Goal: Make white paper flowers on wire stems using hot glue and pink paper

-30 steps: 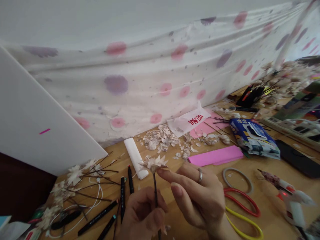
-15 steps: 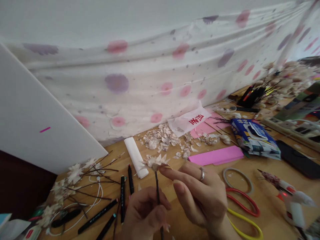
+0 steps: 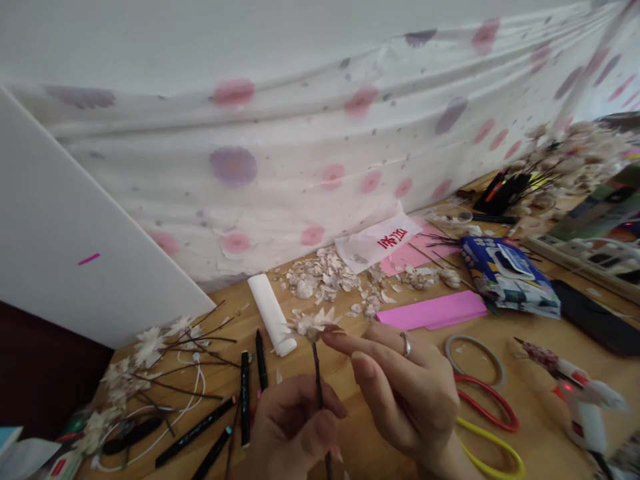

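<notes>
Left grip: the left hand [image 3: 295, 420] is closed around a thin dark twig [image 3: 318, 373], pinching it between thumb and fingers and holding it nearly upright.

Right grip: the right hand [image 3: 400, 393], wearing a silver ring [image 3: 405, 345], is half open with its fingers curved. Its extended index fingertip [image 3: 335, 341] reaches the blossom's underside; touching or just beside it, I cannot tell.

Held thing: a small cream-white petalled blossom [image 3: 315, 325] sits on the twig's top end, above both hands.

Left of the hands: two black markers [image 3: 245, 398] [image 3: 261, 360] and a white rounded bar [image 3: 273, 315] lie on the wooden tabletop [image 3: 530, 373]; dark twigs with white blossoms [image 3: 150, 350] lie further left.

Far: a heap of loose cream petals [image 3: 320, 277] lies before a pink-spotted white cloth [image 3: 233, 167].

Right: a folded pink paper strip [image 3: 433, 310], a blue printed packet [image 3: 510, 277], and red [image 3: 487, 403] and yellow loops [image 3: 490, 447].
</notes>
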`<state>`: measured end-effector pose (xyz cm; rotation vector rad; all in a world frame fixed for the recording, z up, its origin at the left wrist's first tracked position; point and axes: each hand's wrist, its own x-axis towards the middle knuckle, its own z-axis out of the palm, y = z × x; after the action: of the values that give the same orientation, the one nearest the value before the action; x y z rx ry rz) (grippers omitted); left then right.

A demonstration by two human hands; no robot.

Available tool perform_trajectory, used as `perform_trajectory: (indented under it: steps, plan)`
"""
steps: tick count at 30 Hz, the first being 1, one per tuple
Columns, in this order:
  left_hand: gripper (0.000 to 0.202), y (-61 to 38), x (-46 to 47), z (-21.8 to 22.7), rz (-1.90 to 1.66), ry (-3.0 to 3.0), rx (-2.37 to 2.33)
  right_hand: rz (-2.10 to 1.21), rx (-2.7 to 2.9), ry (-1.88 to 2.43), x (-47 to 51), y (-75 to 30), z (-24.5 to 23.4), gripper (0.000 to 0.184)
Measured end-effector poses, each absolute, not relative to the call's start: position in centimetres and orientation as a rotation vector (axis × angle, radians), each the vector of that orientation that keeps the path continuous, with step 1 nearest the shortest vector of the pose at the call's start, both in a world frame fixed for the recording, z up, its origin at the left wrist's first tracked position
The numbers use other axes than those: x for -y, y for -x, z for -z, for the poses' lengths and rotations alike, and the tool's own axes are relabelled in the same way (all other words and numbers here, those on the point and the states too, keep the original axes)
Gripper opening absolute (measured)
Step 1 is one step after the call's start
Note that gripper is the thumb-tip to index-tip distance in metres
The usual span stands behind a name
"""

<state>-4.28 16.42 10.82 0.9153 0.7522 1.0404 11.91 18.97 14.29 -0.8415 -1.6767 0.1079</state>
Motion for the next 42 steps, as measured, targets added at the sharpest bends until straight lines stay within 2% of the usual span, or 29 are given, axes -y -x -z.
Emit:
perform_trajectory:
  steps: [9,16,42]
  plan:
    - [0.042,3.6,-16.0,-12.4,-1.046,-0.819,-0.918,-0.135,1.648,0.831,-19.1,-11.9,-14.0,0.028]
    - [0.031,4.1,-16.4,-10.8,-1.044,-0.886,-0.742,-0.081,1.661,0.847,-18.7,-12.1,-14.4,0.029]
    - [0.033,4.3,-16.0,-11.1,-1.023,-0.929,-0.805,-0.09,1.712,0.797,-19.0,-11.9,-14.3,0.023]
